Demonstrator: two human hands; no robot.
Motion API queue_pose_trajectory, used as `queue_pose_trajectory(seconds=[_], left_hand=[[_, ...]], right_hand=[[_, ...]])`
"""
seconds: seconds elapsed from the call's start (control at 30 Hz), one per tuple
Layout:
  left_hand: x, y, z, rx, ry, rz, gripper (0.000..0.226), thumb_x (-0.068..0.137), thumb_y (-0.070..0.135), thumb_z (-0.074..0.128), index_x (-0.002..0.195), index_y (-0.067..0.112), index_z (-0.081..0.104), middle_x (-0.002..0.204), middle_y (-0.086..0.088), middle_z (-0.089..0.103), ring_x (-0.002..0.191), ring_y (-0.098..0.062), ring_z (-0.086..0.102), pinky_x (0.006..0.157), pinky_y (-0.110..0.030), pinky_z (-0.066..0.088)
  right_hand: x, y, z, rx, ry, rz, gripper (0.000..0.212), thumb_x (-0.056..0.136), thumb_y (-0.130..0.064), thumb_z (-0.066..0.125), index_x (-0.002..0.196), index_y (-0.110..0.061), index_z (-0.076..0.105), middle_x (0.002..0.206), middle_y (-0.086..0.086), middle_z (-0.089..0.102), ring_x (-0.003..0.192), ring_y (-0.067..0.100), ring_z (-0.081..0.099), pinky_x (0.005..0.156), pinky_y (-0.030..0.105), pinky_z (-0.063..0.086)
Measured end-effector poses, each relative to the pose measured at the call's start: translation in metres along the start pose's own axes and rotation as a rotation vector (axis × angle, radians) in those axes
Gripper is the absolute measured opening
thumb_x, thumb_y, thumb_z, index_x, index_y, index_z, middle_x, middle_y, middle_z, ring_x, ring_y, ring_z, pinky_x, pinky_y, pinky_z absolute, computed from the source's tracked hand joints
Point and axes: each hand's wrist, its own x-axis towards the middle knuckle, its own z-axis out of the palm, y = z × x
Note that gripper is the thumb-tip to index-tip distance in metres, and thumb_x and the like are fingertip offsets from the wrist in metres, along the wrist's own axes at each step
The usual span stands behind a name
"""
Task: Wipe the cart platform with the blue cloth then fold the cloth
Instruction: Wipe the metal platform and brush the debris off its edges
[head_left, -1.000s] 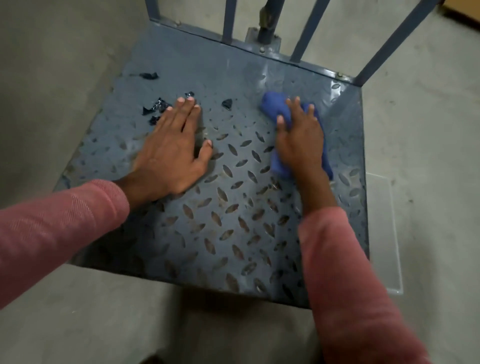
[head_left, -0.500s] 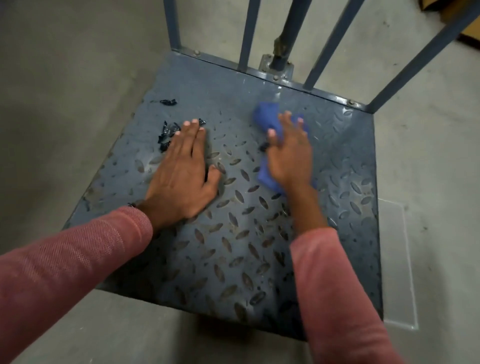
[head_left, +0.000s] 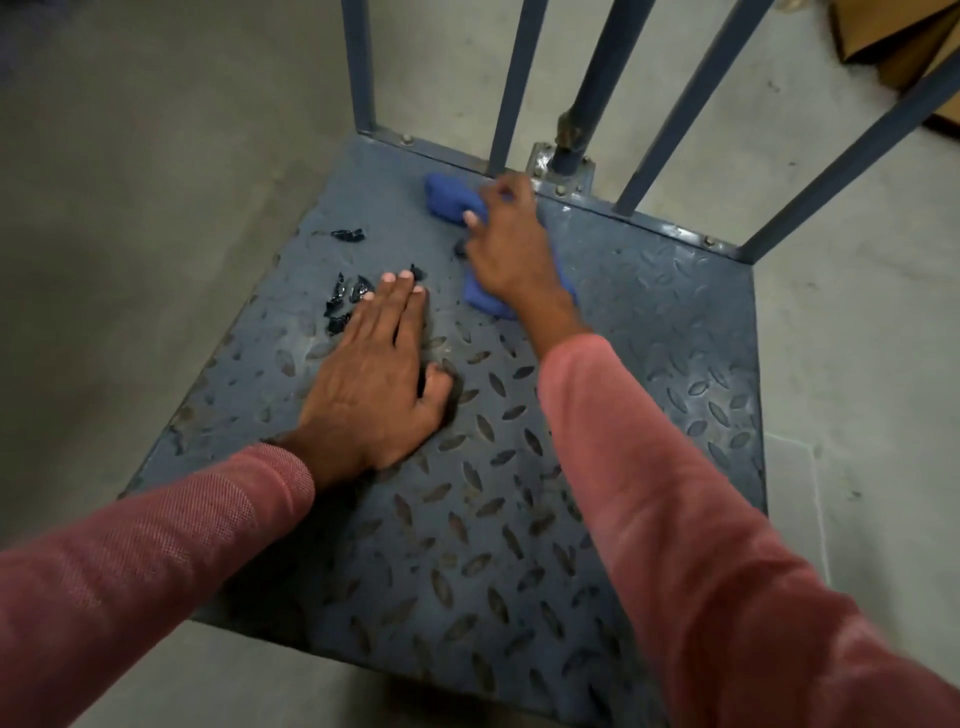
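Observation:
The cart platform is a blue-grey steel plate with a raised diamond tread. A bunched blue cloth lies on it near the far rail. My right hand presses down on the cloth, fingers spread over it, and covers its middle. My left hand rests flat on the plate to the left, palm down, holding nothing.
Several small black scraps lie on the plate just beyond my left fingertips, with one more farther back. Upright blue bars rise along the platform's far edge. Cardboard sits on the concrete floor at top right.
My right hand has pushed the cloth away from me and to the left, from mid-platform up to the far rail. My left hand stayed planted.

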Motion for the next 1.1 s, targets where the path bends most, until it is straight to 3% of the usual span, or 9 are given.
queue_pose_trajectory(seconds=[0.1, 0.2, 0.3, 0.43, 0.53, 0.73, 0.83, 0.97, 1.1], left_hand=[[0.0, 0.001, 0.001, 0.0, -0.007, -0.011, 0.088, 0.095, 0.052, 0.016, 0.167, 0.003, 0.008, 0.176, -0.016, 0.003, 0.164, -0.025, -0.002, 0.134, -0.042, 0.002], [0.0, 0.003, 0.003, 0.016, 0.015, -0.014, 0.085, 0.097, 0.05, 0.016, 0.167, 0.003, 0.006, 0.176, -0.016, 0.0, 0.164, -0.025, -0.005, 0.134, -0.041, 0.0], [0.0, 0.003, 0.005, 0.031, 0.027, -0.004, 0.084, 0.097, 0.047, 0.02, 0.167, 0.001, 0.009, 0.176, -0.018, 0.003, 0.164, -0.026, -0.002, 0.134, -0.044, 0.004], [0.003, 0.001, 0.005, 0.022, 0.025, 0.001, 0.086, 0.094, 0.047, 0.023, 0.166, 0.0, 0.014, 0.175, -0.019, 0.007, 0.164, -0.027, 0.003, 0.134, -0.045, 0.006], [0.002, 0.001, 0.001, 0.007, 0.0, 0.002, 0.087, 0.095, 0.049, 0.019, 0.167, 0.002, 0.01, 0.176, -0.017, 0.004, 0.164, -0.026, 0.0, 0.134, -0.043, 0.003], [0.001, 0.002, 0.003, 0.007, 0.009, -0.007, 0.085, 0.097, 0.05, 0.019, 0.167, 0.003, 0.009, 0.176, -0.016, 0.002, 0.164, -0.025, -0.002, 0.134, -0.044, 0.004], [0.002, 0.004, 0.004, 0.021, 0.014, -0.011, 0.085, 0.096, 0.047, 0.022, 0.166, 0.001, 0.012, 0.176, -0.018, 0.005, 0.164, -0.026, 0.0, 0.134, -0.043, 0.004], [0.006, 0.004, 0.002, -0.01, 0.018, -0.029, 0.092, 0.09, 0.048, 0.023, 0.165, -0.004, 0.015, 0.174, -0.023, 0.011, 0.164, -0.03, 0.006, 0.134, -0.04, 0.002], [0.006, 0.002, 0.001, -0.033, 0.019, -0.075, 0.094, 0.09, 0.052, 0.026, 0.165, -0.003, 0.012, 0.175, -0.023, 0.008, 0.163, -0.031, 0.003, 0.133, -0.041, 0.001]], right_hand=[[-0.035, 0.063, -0.024, -0.049, 0.18, 0.245, 0.031, 0.093, -0.028, 0.052, 0.118, -0.011, 0.061, 0.129, 0.014, 0.052, 0.114, 0.028, 0.054, 0.096, 0.037, 0.045], [-0.035, 0.072, -0.028, -0.074, 0.253, 0.397, 0.032, 0.094, -0.03, 0.054, 0.116, -0.009, 0.064, 0.13, 0.017, 0.055, 0.117, 0.035, 0.055, 0.097, 0.041, 0.043], [0.001, 0.034, -0.015, -0.07, 0.213, 0.413, 0.03, 0.096, -0.03, 0.054, 0.118, -0.012, 0.063, 0.127, 0.015, 0.058, 0.116, 0.032, 0.057, 0.097, 0.04, 0.045], [0.021, -0.012, 0.004, -0.097, 0.098, 0.225, 0.034, 0.097, -0.03, 0.054, 0.126, -0.016, 0.06, 0.125, 0.013, 0.062, 0.115, 0.031, 0.059, 0.093, 0.038, 0.046], [-0.007, 0.005, -0.011, -0.038, -0.01, 0.112, 0.042, 0.098, -0.026, 0.054, 0.139, -0.018, 0.052, 0.136, 0.015, 0.058, 0.122, 0.032, 0.056, 0.1, 0.038, 0.041], [-0.05, 0.084, -0.041, -0.059, 0.182, 0.499, 0.05, 0.102, -0.034, 0.044, 0.148, -0.014, 0.041, 0.148, 0.019, 0.045, 0.135, 0.04, 0.043, 0.11, 0.045, 0.034], [-0.03, 0.032, -0.021, -0.124, 0.067, 0.4, 0.051, 0.104, -0.032, 0.038, 0.151, -0.014, 0.033, 0.158, 0.014, 0.031, 0.145, 0.038, 0.025, 0.12, 0.048, 0.022], [0.007, -0.063, 0.023, -0.04, -0.076, 0.138, 0.05, 0.104, -0.031, 0.041, 0.151, -0.017, 0.035, 0.159, 0.009, 0.03, 0.148, 0.035, 0.021, 0.119, 0.042, 0.02], [0.013, -0.053, 0.015, 0.078, -0.191, 0.078, 0.051, 0.105, -0.031, 0.042, 0.153, -0.019, 0.032, 0.161, 0.013, 0.027, 0.148, 0.033, 0.025, 0.117, 0.037, 0.02]])
